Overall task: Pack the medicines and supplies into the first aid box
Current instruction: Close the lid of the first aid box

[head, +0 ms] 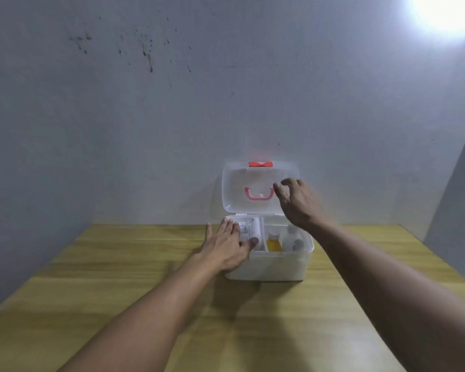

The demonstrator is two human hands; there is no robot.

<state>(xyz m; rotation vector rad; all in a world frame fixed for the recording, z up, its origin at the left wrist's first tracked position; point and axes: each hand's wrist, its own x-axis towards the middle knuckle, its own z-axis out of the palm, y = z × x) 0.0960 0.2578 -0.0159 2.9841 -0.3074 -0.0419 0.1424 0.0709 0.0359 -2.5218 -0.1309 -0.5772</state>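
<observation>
While the left hand [227, 247] rests open on white packets inside the first aid box [269, 267] on the table [118, 277], the right hand [297, 202], spread and empty, nears the raised lid [253, 181]; packing appears nearly complete, closing remains.

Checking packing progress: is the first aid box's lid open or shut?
Open: the lid stands upright against the wall behind the box, the bottles inside showing.

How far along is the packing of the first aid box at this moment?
Mostly done, it seems. The first aid box already holds a yellow bottle, a clear bottle and white packs, and no supplies lie on the table. In hand: the left hand rests on the box's left front corner, and the right hand reaches open toward the raised lid. Left: closing and latching the lid.
</observation>
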